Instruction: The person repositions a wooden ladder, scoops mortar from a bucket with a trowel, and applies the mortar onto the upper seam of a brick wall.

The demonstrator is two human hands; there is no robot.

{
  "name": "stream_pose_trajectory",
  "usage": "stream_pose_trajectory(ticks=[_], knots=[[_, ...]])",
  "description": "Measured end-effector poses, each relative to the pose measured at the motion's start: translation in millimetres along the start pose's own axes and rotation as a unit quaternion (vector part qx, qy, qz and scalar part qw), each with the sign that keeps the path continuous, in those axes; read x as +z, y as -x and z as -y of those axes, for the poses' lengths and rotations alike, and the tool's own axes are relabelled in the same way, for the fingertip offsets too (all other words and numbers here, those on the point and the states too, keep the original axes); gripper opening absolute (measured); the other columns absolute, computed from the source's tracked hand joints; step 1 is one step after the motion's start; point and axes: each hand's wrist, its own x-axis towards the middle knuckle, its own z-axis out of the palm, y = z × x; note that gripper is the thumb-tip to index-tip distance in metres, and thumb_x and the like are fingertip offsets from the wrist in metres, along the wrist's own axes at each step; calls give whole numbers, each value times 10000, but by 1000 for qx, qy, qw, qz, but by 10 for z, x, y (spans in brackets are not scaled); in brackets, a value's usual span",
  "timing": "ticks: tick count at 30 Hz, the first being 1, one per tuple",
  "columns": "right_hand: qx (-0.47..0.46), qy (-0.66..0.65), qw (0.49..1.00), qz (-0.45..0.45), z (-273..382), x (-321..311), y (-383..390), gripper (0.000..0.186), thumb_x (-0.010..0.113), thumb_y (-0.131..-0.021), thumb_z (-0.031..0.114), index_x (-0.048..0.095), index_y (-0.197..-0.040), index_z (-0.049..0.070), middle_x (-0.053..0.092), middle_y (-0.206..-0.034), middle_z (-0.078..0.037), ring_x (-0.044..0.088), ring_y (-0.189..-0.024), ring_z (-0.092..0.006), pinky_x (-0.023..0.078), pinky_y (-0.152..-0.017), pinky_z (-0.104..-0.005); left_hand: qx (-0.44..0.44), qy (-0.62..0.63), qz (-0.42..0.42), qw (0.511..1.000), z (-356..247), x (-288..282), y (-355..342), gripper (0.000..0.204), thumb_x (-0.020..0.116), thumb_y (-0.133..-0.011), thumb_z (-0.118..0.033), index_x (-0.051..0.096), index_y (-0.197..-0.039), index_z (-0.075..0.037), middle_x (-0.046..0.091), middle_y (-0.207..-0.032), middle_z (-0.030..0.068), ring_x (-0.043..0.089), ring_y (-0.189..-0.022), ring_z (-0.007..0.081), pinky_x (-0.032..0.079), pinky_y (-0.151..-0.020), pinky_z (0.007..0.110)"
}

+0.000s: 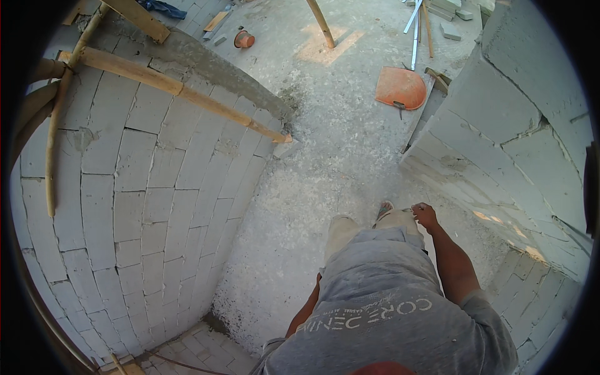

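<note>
Nearest of all, right at the bottom rim: a reddish rounded shape (pixel 382 369), too cropped to name, and past that a grey T-shirt (pixel 400 325) with pale lettering across the chest. On to the right hand (pixel 425 215), out at the end of a bare forearm, close against the pale trousers (pixel 400 220) near the thigh, fingers curled in and narrow; cannot tell if pinching anything. Over to the other side now: left forearm (pixel 304 312) down along the shirt, left hand hidden behind the body, no telling how wide the fingers. Just beyond the trousers, 1 foot (pixel 384 208) on the rough grey floor (pixel 312 181). Now for the flanks: 2 walls of pale blocks, a left wall (pixel 150 181) with a wooden pole (pixel 181 92) slanting across in front, and a right wall (pixel 500 119) leaning large into view. Farther out, near the right wall's end, an orange tray-like piece (pixel 400 87) below a silver bar (pixel 415 40); well off to the left, a small orange bucket (pixel 244 40), tipped over.
</note>
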Motion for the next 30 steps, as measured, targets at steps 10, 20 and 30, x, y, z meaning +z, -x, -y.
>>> stream_pose_trajectory(ticks=[10,20,30], knots=[[22,68,997,27,679,-108,-762,319,710,-882,310,731,-1009,18,731,-837,-106,689,-708,-184,546,-681,-341,-24,30,2,999,-1102,-138,-706,397,605,-945,-277,612,-1256,-31,677,-1098,66,659,-944,205,515,-860,345],[127,-37,991,17,1756,553,-1364,303,672,-925,280,689,-1079,18,687,-897,-98,636,-735,-181,517,-647,-337,-55,117,21,991,-2938,-2041,-1916,375,590,-976,-336,640,-1216,-53,695,-1008,28,667,-823,154,517,-734,288],[57,-161,983,-71,3390,874,-2335,317,631,-962,315,682,-1127,49,692,-937,-63,644,-769,-149,497,-665,-308,58,282,-88,954,-5390,-4228,-3200,363,614,-971,-284,587,-1259,-65,661,-1120,63,648,-1025,186,505,-905,333]])
